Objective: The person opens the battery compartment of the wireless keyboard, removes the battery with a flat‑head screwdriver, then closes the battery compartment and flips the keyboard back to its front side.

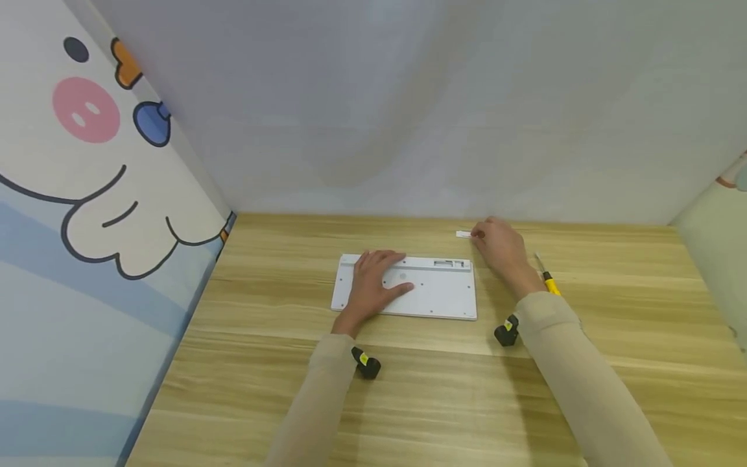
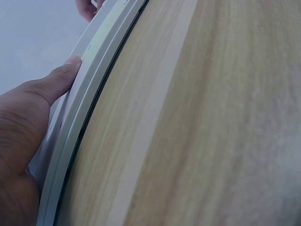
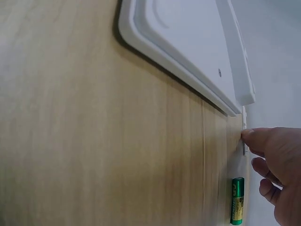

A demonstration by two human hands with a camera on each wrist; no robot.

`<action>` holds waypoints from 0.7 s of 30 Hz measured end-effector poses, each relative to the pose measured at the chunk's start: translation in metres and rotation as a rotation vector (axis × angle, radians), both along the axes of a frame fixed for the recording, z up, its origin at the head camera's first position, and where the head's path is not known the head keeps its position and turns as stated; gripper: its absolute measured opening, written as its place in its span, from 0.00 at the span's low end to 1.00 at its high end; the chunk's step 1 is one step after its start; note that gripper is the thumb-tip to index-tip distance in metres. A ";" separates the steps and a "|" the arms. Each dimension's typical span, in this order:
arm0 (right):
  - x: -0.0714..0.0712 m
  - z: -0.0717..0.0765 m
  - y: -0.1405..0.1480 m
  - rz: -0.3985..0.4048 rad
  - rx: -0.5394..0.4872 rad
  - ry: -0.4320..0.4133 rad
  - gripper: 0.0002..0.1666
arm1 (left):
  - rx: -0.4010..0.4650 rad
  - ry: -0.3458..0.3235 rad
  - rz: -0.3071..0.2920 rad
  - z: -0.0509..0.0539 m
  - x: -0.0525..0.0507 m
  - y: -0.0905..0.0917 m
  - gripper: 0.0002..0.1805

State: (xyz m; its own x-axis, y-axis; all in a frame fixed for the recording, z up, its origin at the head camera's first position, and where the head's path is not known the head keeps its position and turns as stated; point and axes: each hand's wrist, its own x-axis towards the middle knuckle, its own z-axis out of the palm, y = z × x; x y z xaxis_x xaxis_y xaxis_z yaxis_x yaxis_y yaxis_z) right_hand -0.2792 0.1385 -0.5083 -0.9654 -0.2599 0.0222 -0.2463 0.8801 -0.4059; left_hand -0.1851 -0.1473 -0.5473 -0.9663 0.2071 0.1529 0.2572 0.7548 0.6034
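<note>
A white keyboard (image 1: 443, 295) lies underside up on the table, with an uncovered battery slot (image 1: 448, 264) near its far right corner. My left hand (image 1: 373, 285) rests spread over its left half; in the left wrist view the thumb (image 2: 63, 77) lies along the near side. Beyond the keyboard's far right corner, my right hand (image 1: 500, 248) pinches one end of a small white battery cover (image 1: 463, 234) between thumb and fingertip. From the right wrist, that thin cover (image 3: 244, 117) appears edge-on, partly hidden by the fingers.
A green and gold battery (image 3: 238, 201) lies near the right hand in the right wrist view. Right of that hand is a screwdriver (image 1: 548, 280) with a yellow and black handle, partly behind the sleeve. A pale wall (image 1: 408, 130) borders the table's far edge.
</note>
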 end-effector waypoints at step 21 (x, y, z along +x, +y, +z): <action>-0.001 -0.008 0.001 0.008 0.027 0.051 0.13 | -0.004 -0.004 0.001 -0.002 0.001 0.000 0.37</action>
